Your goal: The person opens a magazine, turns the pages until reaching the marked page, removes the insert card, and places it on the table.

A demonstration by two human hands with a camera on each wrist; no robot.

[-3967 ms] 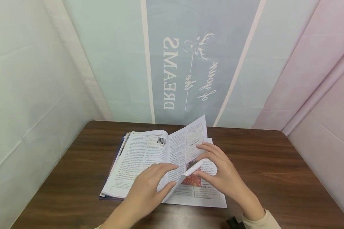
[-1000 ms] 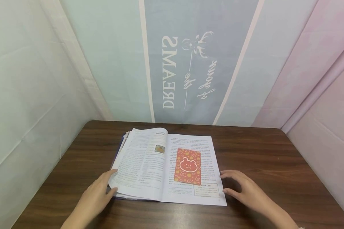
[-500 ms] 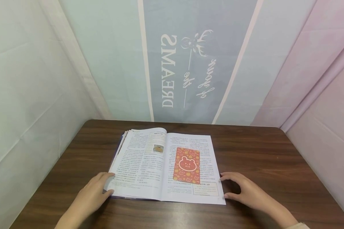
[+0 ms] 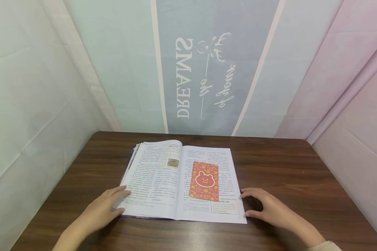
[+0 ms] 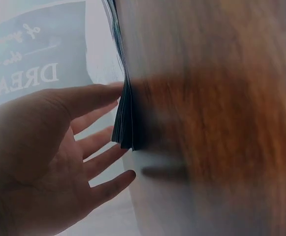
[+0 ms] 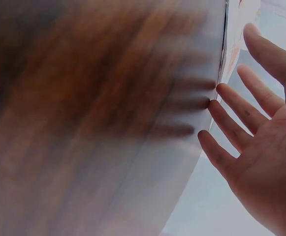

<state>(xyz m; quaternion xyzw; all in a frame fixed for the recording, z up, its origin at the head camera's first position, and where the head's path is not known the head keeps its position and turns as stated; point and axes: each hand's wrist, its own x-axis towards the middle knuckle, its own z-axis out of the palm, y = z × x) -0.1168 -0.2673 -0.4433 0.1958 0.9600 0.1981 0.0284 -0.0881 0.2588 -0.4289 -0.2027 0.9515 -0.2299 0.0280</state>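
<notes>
An open magazine lies on the dark wooden table, its left side a thicker stack of pages than its right. On the right page rests a red-orange card with a white-outlined bear face. My left hand is at the lower left corner, its fingertips over the page edge and thumb at the corner; the left wrist view shows the thumb and spread fingers around the fanned page edges. At the lower right edge my right hand touches the paper with relaxed fingers; in the right wrist view its fingers are spread.
The brown table extends on both sides of the magazine. Behind it hangs a pastel striped curtain with mirrored lettering and a deer drawing. White fabric walls close in the left and right sides.
Four seconds ago both hands were handling a lifted page; it now lies turned to the left and the card is uncovered. Recently the left fingertips shifted slightly further onto the page.
</notes>
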